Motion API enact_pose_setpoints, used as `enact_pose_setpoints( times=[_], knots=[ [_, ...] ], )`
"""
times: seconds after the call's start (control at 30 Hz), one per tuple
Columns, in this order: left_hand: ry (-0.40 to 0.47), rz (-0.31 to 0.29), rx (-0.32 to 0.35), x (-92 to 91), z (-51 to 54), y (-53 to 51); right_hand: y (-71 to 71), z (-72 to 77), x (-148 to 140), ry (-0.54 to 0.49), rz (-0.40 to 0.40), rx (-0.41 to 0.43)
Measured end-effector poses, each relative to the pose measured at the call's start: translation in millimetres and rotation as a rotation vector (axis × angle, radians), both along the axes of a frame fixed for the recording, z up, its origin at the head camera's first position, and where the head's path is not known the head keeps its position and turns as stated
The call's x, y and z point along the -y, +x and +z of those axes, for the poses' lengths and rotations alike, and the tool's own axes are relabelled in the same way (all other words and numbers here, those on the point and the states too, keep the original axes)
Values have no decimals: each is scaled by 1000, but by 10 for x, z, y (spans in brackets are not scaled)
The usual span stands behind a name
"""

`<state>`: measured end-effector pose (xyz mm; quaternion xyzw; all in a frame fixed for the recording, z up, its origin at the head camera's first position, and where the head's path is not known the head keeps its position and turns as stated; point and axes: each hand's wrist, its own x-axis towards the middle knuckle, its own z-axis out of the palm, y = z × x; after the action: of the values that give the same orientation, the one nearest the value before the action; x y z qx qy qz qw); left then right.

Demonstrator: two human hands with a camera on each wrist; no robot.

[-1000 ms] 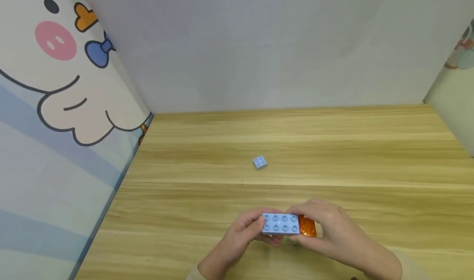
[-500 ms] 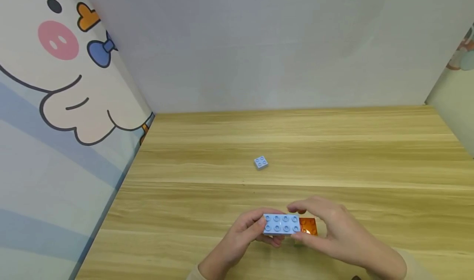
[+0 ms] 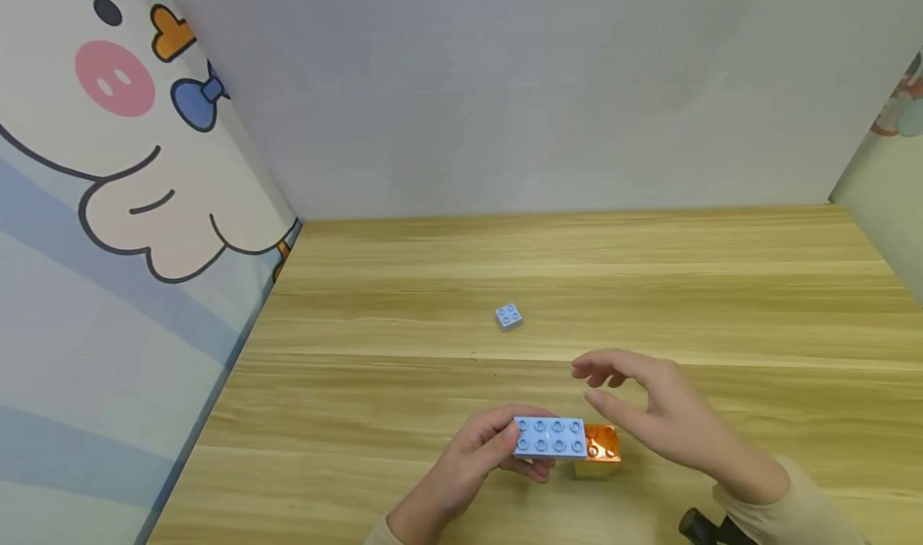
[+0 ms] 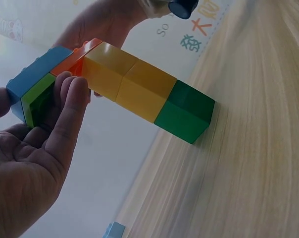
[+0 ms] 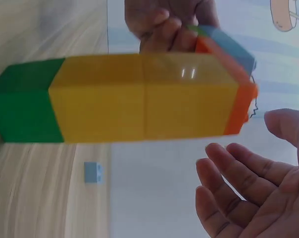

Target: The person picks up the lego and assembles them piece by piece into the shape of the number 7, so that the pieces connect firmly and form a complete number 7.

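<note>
A standing tower has a dark green block at its foot, two yellow blocks above and a translucent orange brick on top. A light blue brick with two rows of studs reaches left from the orange one. Under its left part is a bright green brick. My left hand grips the blue brick's left end, thumb on its top, other fingers beneath by the green brick. To the right of the tower, my right hand is apart from it, fingers loosely bent, holding nothing.
A small light blue brick with studs up lies farther back on the wooden table. Behind the table rises a plain grey wall; a panel with cartoon drawings stands at left. A dark device sits by the right sleeve.
My right hand has let go of the bricks and moved away, up and to the right, uncovering the orange brick and tower. The left hand keeps its grip on the blue brick.
</note>
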<state>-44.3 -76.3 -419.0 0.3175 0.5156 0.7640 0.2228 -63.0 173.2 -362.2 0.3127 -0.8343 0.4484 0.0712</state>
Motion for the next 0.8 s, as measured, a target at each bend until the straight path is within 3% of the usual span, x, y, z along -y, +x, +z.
enact_pose_setpoints(
  times=[0.33, 0.8],
  knots=[
    [7, -13, 2, -6, 12, -5, -395, -169, 5, 43, -65, 159],
    [4, -22, 12, -2, 2, -6, -763, -358, 70, 149, -71, 245]
  ],
)
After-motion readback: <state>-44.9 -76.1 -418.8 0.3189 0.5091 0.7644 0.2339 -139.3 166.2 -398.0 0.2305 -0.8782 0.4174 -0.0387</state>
